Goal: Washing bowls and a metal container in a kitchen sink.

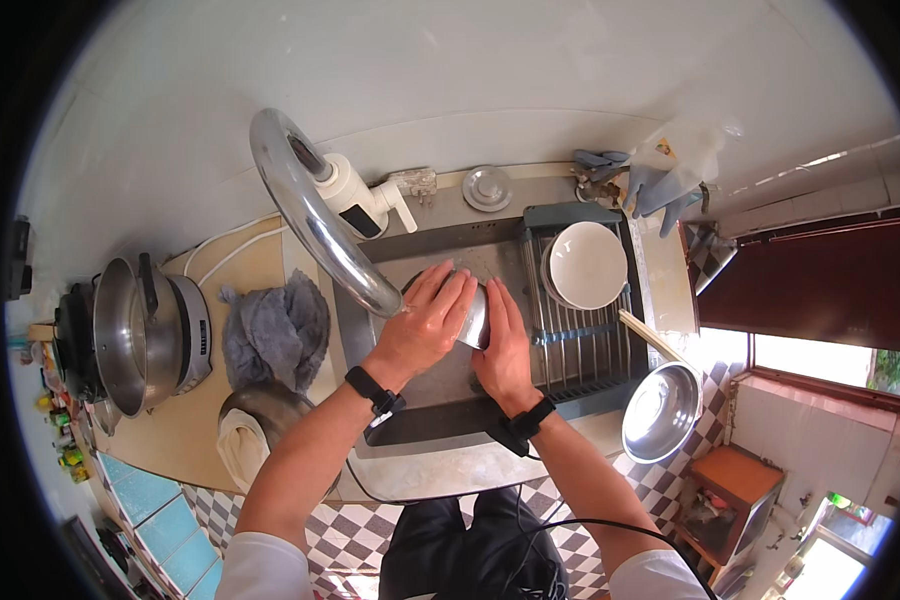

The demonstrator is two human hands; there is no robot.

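A shiny metal vessel (476, 319), probably a bowl, is tilted between my hands over the sink basin (442, 375). My left hand (424, 322) lies spread on its upper left side, wet, just beside the spout of the faucet (330, 232). My right hand (504, 337) holds its right edge, fingers pointing towards the wall. Much of the vessel is hidden by my hands. Right of them, a stack of white bowls (589, 265) sits on a metal drying rack (577, 352) across the sink. Wooden chopsticks (649, 335) lie at the rack's right edge.
A steel pot (131, 345) on an electric cooker, a grey cloth (277, 330) and a metal vessel with a pale cloth (244, 446) occupy the left counter. A steel bowl (661, 412) is at the right counter edge. Gloves (656, 195) hang at the back right. Black cables (607, 525) cross my right arm.
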